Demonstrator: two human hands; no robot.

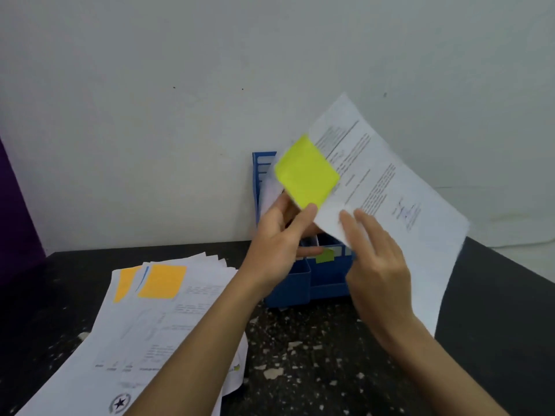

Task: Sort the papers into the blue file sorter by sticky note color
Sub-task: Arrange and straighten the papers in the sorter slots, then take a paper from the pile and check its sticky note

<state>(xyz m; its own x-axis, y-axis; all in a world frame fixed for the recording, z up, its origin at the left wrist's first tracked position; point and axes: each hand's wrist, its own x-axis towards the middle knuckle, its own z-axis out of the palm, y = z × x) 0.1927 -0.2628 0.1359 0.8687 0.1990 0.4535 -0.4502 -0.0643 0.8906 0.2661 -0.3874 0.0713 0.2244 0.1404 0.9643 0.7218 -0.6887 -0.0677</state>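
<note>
The blue file sorter (300,280) is largely concealed behind the left hand (279,238), the right hand (378,265) and the raised sheet (390,187); its compartment count cannot be determined. Printed text on the raised sheet is blurred and unreadable. A small green tab (325,256) in the sorter is partly covered. The paper stack (144,325) on the counter (300,355) is cut off by the bottom edge and crossed by the left forearm. Lower sheets show only their edges.
</note>
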